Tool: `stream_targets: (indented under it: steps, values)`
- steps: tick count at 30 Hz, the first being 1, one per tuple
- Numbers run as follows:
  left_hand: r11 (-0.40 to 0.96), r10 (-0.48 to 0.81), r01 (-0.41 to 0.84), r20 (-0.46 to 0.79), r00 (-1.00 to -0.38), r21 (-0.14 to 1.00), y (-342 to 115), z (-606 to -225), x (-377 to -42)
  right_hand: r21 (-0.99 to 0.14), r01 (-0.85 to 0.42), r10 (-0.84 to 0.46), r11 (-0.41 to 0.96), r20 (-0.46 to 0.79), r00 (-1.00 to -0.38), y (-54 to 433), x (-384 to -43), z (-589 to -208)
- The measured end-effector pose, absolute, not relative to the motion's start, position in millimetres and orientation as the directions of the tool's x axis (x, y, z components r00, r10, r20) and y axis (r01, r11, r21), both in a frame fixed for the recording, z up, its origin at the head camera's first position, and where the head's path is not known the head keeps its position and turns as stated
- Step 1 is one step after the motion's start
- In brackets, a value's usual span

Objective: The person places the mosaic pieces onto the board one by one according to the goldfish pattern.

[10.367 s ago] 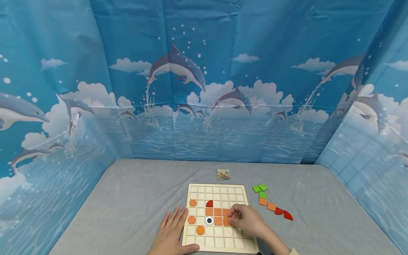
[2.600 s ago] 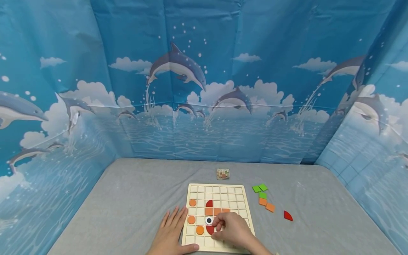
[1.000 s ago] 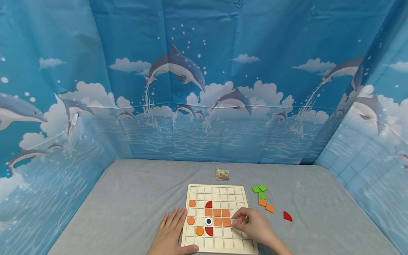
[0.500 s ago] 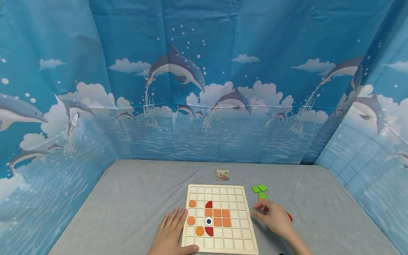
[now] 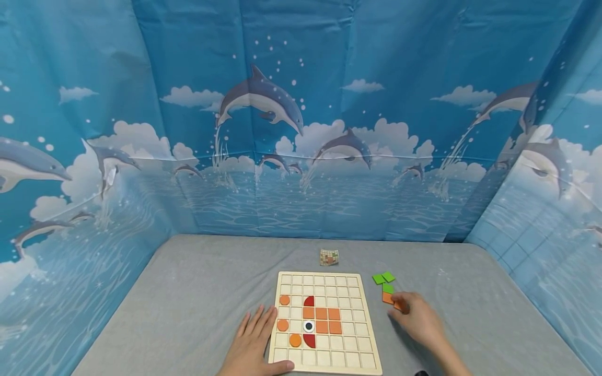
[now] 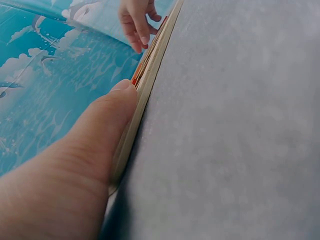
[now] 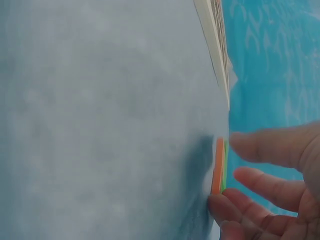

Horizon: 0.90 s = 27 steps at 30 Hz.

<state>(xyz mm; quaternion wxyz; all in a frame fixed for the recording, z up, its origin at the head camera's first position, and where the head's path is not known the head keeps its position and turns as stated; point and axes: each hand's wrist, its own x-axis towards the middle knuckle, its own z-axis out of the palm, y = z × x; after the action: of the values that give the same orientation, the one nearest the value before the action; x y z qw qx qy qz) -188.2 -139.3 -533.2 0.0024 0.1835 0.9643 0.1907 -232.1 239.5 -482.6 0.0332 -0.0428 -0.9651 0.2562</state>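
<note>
Right hand (image 5: 416, 316) partly hid orange square (image 5: 398, 306); pinch couldn't be told | square looked flat, plain | left hand (image 5: 253, 342), cut off at frame edge, lay spread against gridded board (image 5: 350, 344)

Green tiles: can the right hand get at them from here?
Probably yes: the right hand is close by and the green tiles look uncovered, with only low orange tiles between.

Both hands (image 5: 254, 340) (image 5: 420, 317) are bare with short nails, the right forearm (image 5: 448, 352) uncovered too.
</note>
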Motion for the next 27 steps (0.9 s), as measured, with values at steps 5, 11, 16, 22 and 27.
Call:
stream_targets:
  steps: [5, 11, 16, 22, 27]
  values:
    - [0.863, 0.356, 0.353, 0.062, -0.932, 0.360, -139.2, -533.5, -188.9, -0.475, 0.147, 0.171, 0.867, 0.008, -0.985, 237.6, -236.6, -485.3]
    - [0.861, 0.357, 0.359, 0.073, -0.931, 0.361, -139.5, -533.7, -188.4, -0.459, 0.144, 0.161, 0.877, -0.003, -0.987, 241.6, -238.6, -484.2]
    - [0.862, 0.353, 0.353, 0.070, -0.933, 0.363, -139.3, -533.0, -188.1, -0.449, 0.140, 0.146, 0.882, -0.022, -0.989, 245.4, -238.7, -483.5]
    - [0.865, 0.349, 0.349, 0.067, -0.935, 0.361, -138.8, -532.2, -188.0, -0.453, 0.156, 0.153, 0.878, -0.043, -0.987, 245.8, -238.6, -483.4]
    - [0.862, 0.351, 0.352, 0.072, -0.934, 0.364, -138.8, -532.3, -187.9, -0.457, 0.132, 0.126, 0.880, -0.045, -0.991, 246.4, -233.8, -480.7]
